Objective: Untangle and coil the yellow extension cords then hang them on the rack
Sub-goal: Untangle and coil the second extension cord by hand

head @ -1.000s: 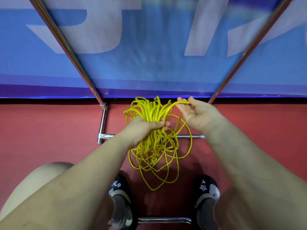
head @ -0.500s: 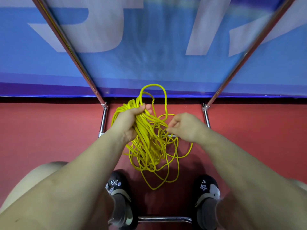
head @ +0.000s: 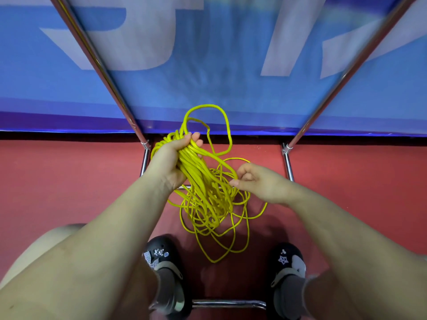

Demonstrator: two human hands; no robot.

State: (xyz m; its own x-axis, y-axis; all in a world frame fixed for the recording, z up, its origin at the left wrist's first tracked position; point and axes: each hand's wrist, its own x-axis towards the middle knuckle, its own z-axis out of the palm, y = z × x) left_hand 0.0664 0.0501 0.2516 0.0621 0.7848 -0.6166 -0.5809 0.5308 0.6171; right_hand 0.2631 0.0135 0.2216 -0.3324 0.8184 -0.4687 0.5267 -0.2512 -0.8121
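Left hand (head: pixel 172 161), centre of frame: fingers curled round a thick bundle of yellow cord (head: pixel 203 181), gripped near its upper end. Raised and shifted toward upper left compared with a second ago, when it clamped the bundle lower, at mid-frame. One large loop now standing clear above the fist, reaching up in front of the blue banner (head: pixel 231 65); not there a second ago, present half a second ago.

Right hand (head: pixel 256 181), just right of the bundle: fingers bent, fingertips pinching a strand at the edge of the tangle. A second ago held palm-up and spread, higher in the frame, with one strand lying across it; since turned over and dropped to the bundle's side.

Cord below both hands: loose, crossing loops hanging to the red floor (head: pixel 69 181), lowest loop between the two black shoes (head: pixel 161 262).

Judgement: sorting stage only. Gathered turns in the left hand uneven, hanging part tangled; no tidy coil formed, nothing hung. Likely next: drawing the pinched strand free to feed it onto the gathered turns.

Rack (head: pixel 144 158): chrome tubes rising to upper left and upper right, base bars at mid-frame and bottom centre. No cord on it.

Writing: large pale letter shapes on the banner, cropped and blurred; not readable. Small star charms on the shoes; no brand legible.
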